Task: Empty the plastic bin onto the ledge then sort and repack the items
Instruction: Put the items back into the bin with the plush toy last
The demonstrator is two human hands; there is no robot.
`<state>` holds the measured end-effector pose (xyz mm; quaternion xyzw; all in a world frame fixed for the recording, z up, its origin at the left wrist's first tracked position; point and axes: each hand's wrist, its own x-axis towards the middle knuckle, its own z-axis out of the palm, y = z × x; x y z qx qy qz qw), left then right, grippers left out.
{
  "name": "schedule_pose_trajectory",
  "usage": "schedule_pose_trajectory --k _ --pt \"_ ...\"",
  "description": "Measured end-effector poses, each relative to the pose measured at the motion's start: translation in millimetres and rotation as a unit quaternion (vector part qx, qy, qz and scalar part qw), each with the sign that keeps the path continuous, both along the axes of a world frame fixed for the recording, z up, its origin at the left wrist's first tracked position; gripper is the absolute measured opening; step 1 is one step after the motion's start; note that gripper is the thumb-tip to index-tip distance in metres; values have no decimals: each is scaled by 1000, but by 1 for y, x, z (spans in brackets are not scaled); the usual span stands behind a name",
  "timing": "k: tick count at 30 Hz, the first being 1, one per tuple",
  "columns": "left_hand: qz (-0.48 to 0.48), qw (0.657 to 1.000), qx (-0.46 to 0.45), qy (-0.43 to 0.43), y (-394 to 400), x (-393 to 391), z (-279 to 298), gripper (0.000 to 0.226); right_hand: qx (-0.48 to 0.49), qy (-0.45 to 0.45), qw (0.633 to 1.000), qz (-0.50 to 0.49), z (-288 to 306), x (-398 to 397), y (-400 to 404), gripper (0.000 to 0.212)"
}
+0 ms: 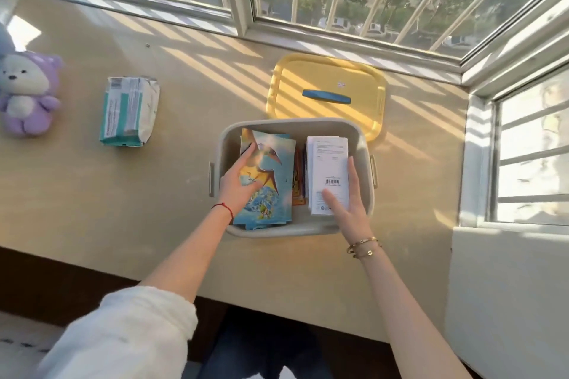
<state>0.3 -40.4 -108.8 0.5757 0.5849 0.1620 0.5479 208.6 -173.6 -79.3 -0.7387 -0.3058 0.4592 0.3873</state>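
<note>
I see the plastic bin, a smooth grey tub with rounded corners and side clips, sitting on the matte beige ledge close to its near edge, toward the right end. Behind it, touching its far rim, lies the glossy yellow lid with a blue bar handle. Inside the bin's left half is a fanned stack of shiny blue packets printed with flying creatures; my left hand rests on top of it, fingers fairly straight and a little apart, pressing rather than gripping. In the right half is a flat white box with small print and a barcode; my right hand lies on its near end, fingers straight and spread, thumb across the face, 1 finger along its right edge. Between the 2 stacks I see thin orange card edges. Toward the left end of the ledge lies a soft crinkled teal and white wipes pack, and by the left edge a fuzzy purple plush toy
</note>
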Motion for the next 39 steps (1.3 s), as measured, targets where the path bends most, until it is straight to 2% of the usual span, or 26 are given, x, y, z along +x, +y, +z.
schedule_pose_trajectory --k 7,14,19,26,34,39 --pt "-1 996 -3 90 9 10 -32 74 1 11 1000 8 -18 -5 11 82" --pt "-33 991 -29 126 11 9 -40 67 -5 16 999 34 -27 -19 24 82" --pt "-61 987 68 130 4 -1 -16 57 -23 0 999 47 -35 -32 37 83" --pt "-64 961 227 141 -8 -30 11 40 -45 -27 996 74 -50 -47 55 83" --pt "-102 934 296 173 -13 -55 5 36 -149 -112 977 104 -67 -58 71 86" --pt "-100 937 283 181 -10 -61 13 38 -164 -186 962 116 -62 -48 64 84"
